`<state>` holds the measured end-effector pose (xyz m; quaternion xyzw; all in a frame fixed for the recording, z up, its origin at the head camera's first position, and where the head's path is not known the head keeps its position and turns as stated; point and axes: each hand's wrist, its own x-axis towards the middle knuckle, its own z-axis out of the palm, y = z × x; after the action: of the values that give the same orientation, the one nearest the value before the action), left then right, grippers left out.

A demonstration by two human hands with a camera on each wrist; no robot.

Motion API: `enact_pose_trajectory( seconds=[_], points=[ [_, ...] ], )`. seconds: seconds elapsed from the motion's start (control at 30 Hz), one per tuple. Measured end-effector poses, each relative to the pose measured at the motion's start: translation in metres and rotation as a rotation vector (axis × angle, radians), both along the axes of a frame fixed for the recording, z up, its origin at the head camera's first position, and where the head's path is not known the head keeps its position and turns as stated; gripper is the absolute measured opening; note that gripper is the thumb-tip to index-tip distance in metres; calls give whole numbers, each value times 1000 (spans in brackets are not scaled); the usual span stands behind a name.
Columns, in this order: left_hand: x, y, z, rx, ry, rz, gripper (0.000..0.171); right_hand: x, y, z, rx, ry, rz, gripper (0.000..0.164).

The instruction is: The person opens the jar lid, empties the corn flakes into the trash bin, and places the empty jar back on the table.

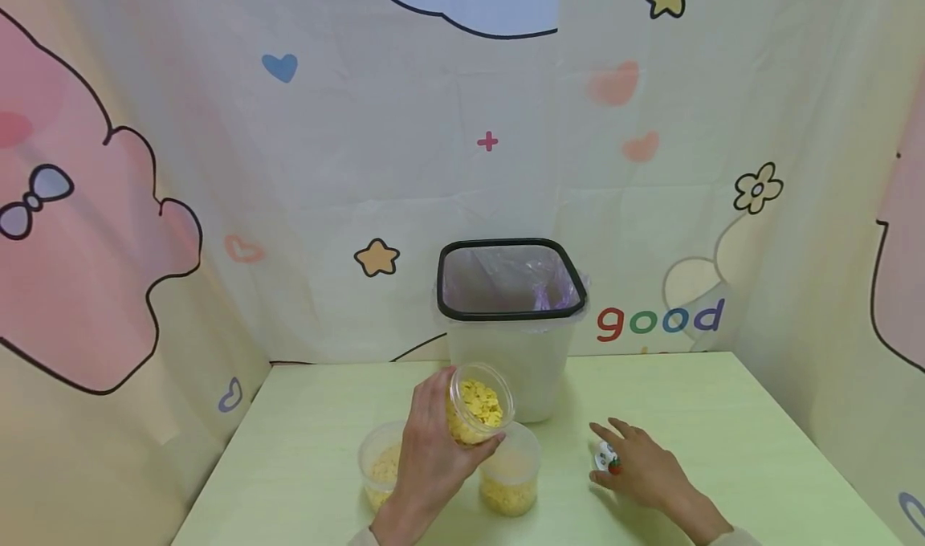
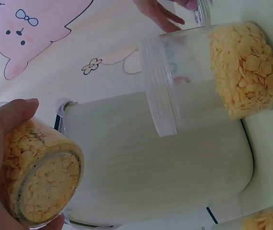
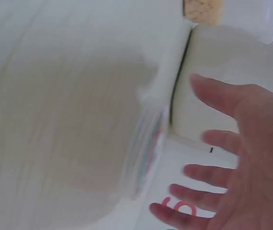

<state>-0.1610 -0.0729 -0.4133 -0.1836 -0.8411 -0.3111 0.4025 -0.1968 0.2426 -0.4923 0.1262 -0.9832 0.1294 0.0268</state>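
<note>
My left hand grips a clear plastic jar of yellow flakes, uncovered and tilted with its mouth toward the head camera. In the left wrist view the flakes show through the bottom of this jar. Over the table on the right, my right hand spreads its fingers above a round lid with a printed picture. The right wrist view has this lid lying flat, apart from the fingers, with nothing in the palm.
Two more tubs of flakes stand on the table: one tub right of my left hand, another tub partly hidden behind it. At the back, against a printed curtain, stands a pale bin with a black rim and a plastic liner.
</note>
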Motion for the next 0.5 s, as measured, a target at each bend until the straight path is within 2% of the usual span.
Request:
enact_pose_trajectory(
  seconds=[0.23, 0.5],
  points=[
    [0, -3, 4, 5, 0, -10, 103, 11, -11, 17, -60, 276, 42, 70],
    [0, -7, 9, 5, -17, -18, 102, 24, -26, 45, -108, 429, 97, 67]
  ],
)
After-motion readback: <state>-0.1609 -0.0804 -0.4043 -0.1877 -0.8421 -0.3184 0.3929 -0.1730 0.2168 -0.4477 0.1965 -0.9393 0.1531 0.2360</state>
